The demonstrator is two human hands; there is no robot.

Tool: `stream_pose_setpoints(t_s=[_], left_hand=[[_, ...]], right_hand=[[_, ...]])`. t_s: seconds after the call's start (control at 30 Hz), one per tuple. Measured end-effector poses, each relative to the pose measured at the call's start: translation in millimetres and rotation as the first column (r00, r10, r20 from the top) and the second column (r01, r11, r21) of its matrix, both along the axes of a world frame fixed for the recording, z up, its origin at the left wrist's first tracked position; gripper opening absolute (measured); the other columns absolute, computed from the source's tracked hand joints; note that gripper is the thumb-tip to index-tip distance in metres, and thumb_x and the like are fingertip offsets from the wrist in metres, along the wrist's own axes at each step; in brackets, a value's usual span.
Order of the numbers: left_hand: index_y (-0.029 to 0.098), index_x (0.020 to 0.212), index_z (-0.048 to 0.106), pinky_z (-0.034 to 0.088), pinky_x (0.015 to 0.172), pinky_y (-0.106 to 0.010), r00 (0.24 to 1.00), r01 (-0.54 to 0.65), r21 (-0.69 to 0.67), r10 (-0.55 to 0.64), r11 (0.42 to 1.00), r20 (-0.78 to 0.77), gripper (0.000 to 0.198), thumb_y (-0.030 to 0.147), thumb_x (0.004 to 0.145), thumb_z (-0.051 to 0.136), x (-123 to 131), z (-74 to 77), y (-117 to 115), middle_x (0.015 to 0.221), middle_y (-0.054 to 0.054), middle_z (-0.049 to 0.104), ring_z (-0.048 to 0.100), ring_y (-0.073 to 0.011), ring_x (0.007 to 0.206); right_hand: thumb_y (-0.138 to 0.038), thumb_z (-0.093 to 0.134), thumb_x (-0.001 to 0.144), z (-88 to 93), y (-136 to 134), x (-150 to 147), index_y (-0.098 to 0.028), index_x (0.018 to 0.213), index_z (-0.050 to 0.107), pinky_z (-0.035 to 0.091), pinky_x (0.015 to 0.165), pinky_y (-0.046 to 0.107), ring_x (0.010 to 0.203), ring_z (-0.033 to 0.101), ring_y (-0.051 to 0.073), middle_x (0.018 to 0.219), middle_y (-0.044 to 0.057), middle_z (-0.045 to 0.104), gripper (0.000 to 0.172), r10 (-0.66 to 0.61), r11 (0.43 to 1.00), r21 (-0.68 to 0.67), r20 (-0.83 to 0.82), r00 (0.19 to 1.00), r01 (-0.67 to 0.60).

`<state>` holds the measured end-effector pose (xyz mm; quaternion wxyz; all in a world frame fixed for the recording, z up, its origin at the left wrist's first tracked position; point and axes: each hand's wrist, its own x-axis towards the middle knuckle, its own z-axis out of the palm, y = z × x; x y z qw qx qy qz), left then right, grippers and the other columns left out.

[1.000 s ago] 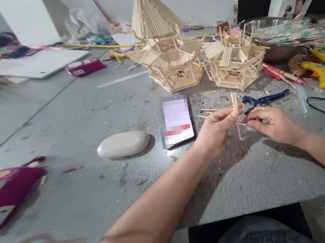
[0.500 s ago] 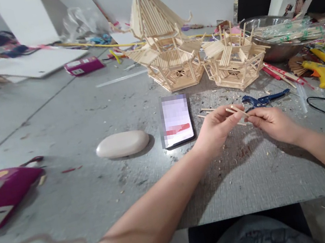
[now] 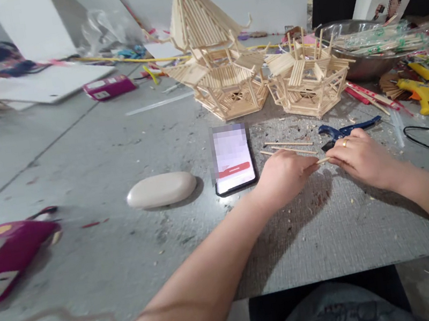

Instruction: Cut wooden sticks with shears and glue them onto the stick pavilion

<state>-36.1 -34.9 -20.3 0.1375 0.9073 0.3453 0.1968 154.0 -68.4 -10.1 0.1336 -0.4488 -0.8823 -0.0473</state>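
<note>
Both hands are pinched on a short length of wooden stick (image 3: pixel 323 160), right of centre: the left hand (image 3: pixel 284 174) has one end, the right hand (image 3: pixel 363 161) the other, and only a pale stub shows between the fingertips. Whether it is one stick or several, I cannot tell. Gripping both ends low over the bench (image 3: pixel 131 249) probably serves to steady it. Just above the left knuckles lie loose sticks (image 3: pixel 289 143), nearly parallel, perhaps for easy picking. The blue pipe cutter (image 3: pixel 332 132) lies just beyond the right fingers, likely for quick reach. The smartphone (image 3: pixel 232 157), near centre, faces the wearer, presumably for viewing. Farther up, a tall stick pagoda (image 3: pixel 226 77) and a lower stick model (image 3: pixel 297 74) stand side by side, limiting forward reach; at right, the yellow glue gun (image 3: pixel 421 90) and its looping cable narrow sideways room. The near edge crosses the lower frame beneath the forearms; the widest room for moving seems left of centre, around the pale oval case (image 3: pixel 161 189).
</note>
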Motion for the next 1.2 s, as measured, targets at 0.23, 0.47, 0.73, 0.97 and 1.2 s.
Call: stream_pose_setpoints(t_s=[0.23, 0.47, 0.73, 0.97, 1.2], left_hand=[[0.014, 0.069, 0.059, 0.036, 0.047, -0.020, 0.920, 0.037, -0.733, 0.263, 0.679, 0.290, 0.019, 0.028, 0.079, 0.050, 4, 12.0, -3, 0.060, 0.000, 0.062, 0.048, -0.0060, 0.046], [0.013, 0.076, 0.056, 0.041, 0.051, -0.021, 0.789, 0.278, -0.896, 0.449, 0.347, 0.419, 0.012, 0.025, 0.077, 0.055, 12, 6.2, -8, 0.063, -0.001, 0.065, 0.057, -0.0074, 0.046], [0.014, 0.071, 0.053, 0.045, 0.064, -0.025, 0.644, 0.421, -0.833, 0.529, 0.358, 0.552, 0.014, 0.025, 0.075, 0.060, 17, -0.7, -11, 0.062, 0.000, 0.063, 0.060, -0.0094, 0.060], [0.014, 0.073, 0.052, 0.044, 0.063, -0.023, 0.639, 0.412, -0.837, 0.540, 0.360, 0.547, 0.013, 0.024, 0.077, 0.058, 20, -0.5, -16, 0.063, -0.001, 0.065, 0.062, -0.0109, 0.065], [0.014, 0.070, 0.052, 0.045, 0.070, -0.024, 0.647, 0.436, -0.829, 0.519, 0.350, 0.559, 0.010, 0.019, 0.077, 0.057, 22, 0.8, -17, 0.060, 0.002, 0.064, 0.063, -0.0093, 0.066]], right_hand=[[-0.031, 0.053, 0.079, -1.0, 4, 4, -0.019, 0.110, 0.051, 0.035, 0.089, 0.042, 0.107, 0.047, 0.023, 0.112, 0.010, 0.055, 0.033, -0.082, 0.951, 0.206, -0.548, 0.832, 0.230], [-0.040, 0.051, 0.079, -5.7, 7, -4, -0.018, 0.091, 0.059, 0.045, 0.061, 0.029, 0.066, 0.054, 0.012, 0.081, 0.003, 0.061, 0.026, -0.389, 0.861, -0.500, -0.767, 0.510, -0.096], [-0.039, 0.060, 0.073, -11.8, -1, -5, -0.022, 0.131, 0.033, 0.046, 0.078, 0.039, 0.086, 0.056, 0.019, 0.112, 0.010, 0.057, 0.066, -0.079, 0.966, -0.247, -0.567, 0.820, -0.078], [-0.034, 0.049, 0.082, -15.7, -3, -6, -0.022, 0.137, 0.024, 0.043, 0.085, 0.044, 0.104, 0.054, 0.024, 0.115, 0.010, 0.058, 0.062, 0.094, 0.992, -0.041, -0.362, 0.928, -0.116], [-0.028, 0.049, 0.082, -14.1, -3, -7, -0.021, 0.135, 0.028, 0.044, 0.084, 0.042, 0.099, 0.056, 0.022, 0.110, 0.009, 0.061, 0.058, 0.102, 0.993, -0.016, -0.380, 0.919, -0.117]])
